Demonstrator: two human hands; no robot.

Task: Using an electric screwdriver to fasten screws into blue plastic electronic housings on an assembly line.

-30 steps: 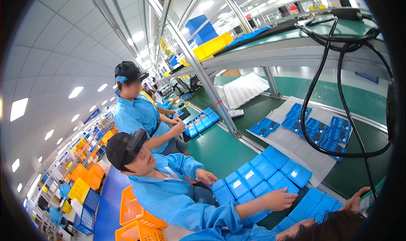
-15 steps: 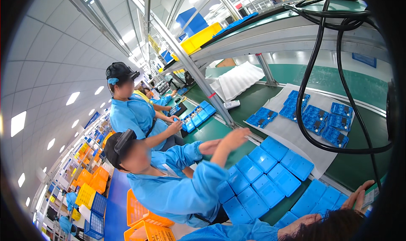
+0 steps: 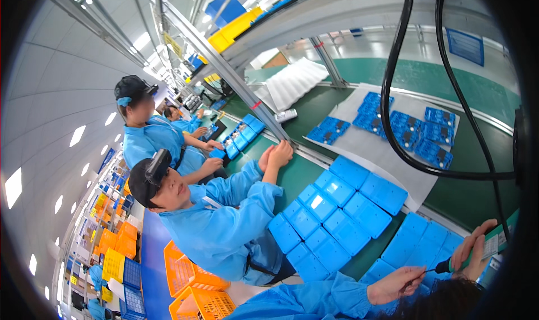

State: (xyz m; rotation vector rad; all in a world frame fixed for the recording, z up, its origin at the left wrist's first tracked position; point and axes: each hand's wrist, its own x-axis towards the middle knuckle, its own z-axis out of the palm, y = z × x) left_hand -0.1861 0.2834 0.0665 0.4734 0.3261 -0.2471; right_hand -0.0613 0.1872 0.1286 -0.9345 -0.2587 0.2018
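At the lower right, my right hand (image 3: 474, 250) is closed around an electric screwdriver (image 3: 443, 266) with a dark nose and green body. Its thin bit points left and meets the pinched fingertips of my left hand (image 3: 396, 285); anything tiny between those fingers is too small to make out. Beneath and just beyond my hands lie blue plastic cases (image 3: 412, 235), partly covered by my hands and dark hair at the lower edge. Another block of blue cases (image 3: 342, 213) sits in rows to the left on the green bench.
White foam sheet (image 3: 359, 148) holds several blue housings with dark parts (image 3: 404, 126). A black cable (image 3: 387, 95) loops down in front. On the left, a co-worker in blue (image 3: 224, 207) has both hands together over the bench. Orange crates (image 3: 193, 280) stand below; a metal post (image 3: 224, 67) rises behind.
The view has shifted, and the screwdriver and its bit have come into sight between my hands. The co-worker's hands, apart and blurred before, are now together at the bench.
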